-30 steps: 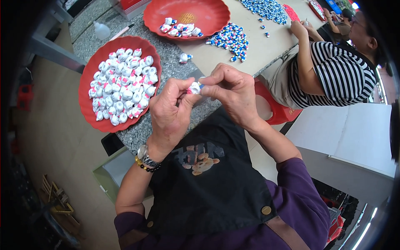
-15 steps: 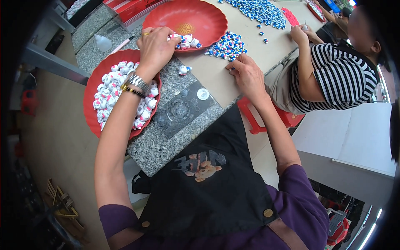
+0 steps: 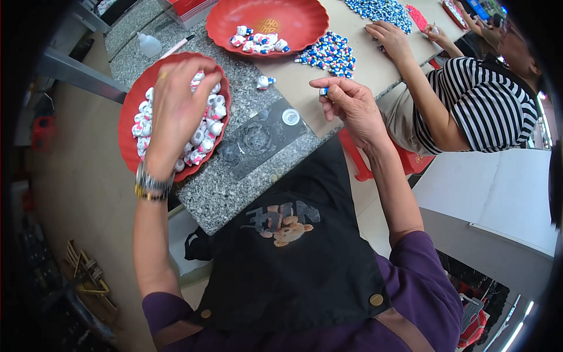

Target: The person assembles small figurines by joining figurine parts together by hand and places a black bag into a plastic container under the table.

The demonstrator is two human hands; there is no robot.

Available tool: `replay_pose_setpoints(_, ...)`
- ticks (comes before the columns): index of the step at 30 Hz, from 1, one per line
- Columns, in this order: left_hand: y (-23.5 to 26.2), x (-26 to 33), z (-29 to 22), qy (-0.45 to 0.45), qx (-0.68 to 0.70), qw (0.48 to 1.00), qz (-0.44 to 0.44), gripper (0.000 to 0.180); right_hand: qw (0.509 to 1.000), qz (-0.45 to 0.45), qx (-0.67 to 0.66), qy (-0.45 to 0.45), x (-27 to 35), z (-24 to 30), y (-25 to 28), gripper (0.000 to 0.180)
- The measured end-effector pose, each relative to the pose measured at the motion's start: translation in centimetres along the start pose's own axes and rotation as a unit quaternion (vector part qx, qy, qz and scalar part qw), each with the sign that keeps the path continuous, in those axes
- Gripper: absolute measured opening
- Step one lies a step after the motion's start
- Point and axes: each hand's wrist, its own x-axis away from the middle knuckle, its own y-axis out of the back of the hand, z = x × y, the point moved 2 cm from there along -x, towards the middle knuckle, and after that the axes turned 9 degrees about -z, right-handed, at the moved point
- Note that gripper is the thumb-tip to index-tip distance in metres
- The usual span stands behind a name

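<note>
My left hand (image 3: 179, 102) reaches down over the nearer red scalloped tray (image 3: 128, 126), thumb and forefinger apart; the other fingertips are partly hidden. Small white figurine pieces with pink parts (image 3: 205, 138) fill this tray. Above the table my right hand (image 3: 352, 108) pinches a small blue-and-white piece (image 3: 324, 91) between thumb and fingers. Several white figurines with blue parts (image 3: 261, 42) lie along the near edge of the farther red tray (image 3: 299, 20). One more white-and-blue figurine (image 3: 264, 82) rests on the granite tabletop between the trays.
Blue-and-white pieces form a small heap (image 3: 328, 56) and a larger one (image 3: 381, 13). A dark mat (image 3: 258, 141) holds a round clear lid (image 3: 290, 117). A squeeze bottle (image 3: 149, 44) and pen (image 3: 179, 46) lie behind. A co-worker in stripes (image 3: 481, 105) sits right.
My left hand has moved from the farther tray back over the nearer one, leaving figurines behind. My right hand has risen off the table with the small piece. The co-worker's hand now reaches out.
</note>
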Motion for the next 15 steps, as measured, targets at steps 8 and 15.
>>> replay_pose_setpoints(8,2.0,7.9,-0.7,0.015,-0.222,0.972,0.072,0.054,0.998,0.009,-0.047,-0.038,1.4,0.0,-1.6,0.025)
replay_pose_setpoints(15,2.2,7.5,0.1,-0.07,-0.119,0.987,0.079,0.046,0.996,-0.02,-0.083,-0.024,1.6,-0.2,-1.8,0.019)
